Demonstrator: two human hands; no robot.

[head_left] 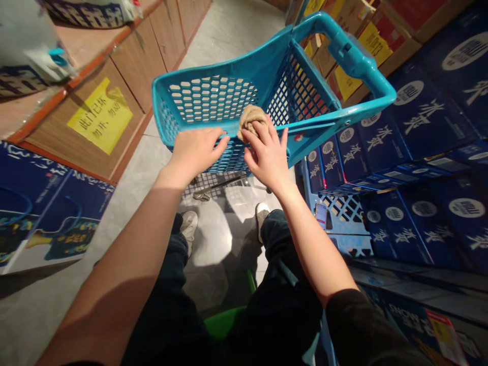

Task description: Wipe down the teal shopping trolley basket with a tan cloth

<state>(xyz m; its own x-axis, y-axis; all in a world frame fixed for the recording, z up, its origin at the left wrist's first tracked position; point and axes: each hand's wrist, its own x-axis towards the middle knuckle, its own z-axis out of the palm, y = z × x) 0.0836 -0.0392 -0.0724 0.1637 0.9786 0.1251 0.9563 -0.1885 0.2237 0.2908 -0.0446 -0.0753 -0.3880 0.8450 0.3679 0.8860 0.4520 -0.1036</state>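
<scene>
A turquoise plastic shopping basket (213, 96) with mesh walls and a thick handle (351, 56) stands tilted in front of me. My right hand (267, 152) presses a crumpled tan cloth (249, 118) against the basket's near rim, fingers closed round the cloth. My left hand (196, 150) rests beside it on the same rim, fingers laid flat and together on the mesh wall. My legs and shoes show below, and I sit on something green (224, 323).
Stacks of dark blue printed cartons (419, 168) fill the right side, one resting on a blue crate (343, 213). A wooden cabinet with a yellow paper notice (99, 116) runs along the left, above more blue boxes (41, 208). A metal tool (213, 188) lies on the grey floor.
</scene>
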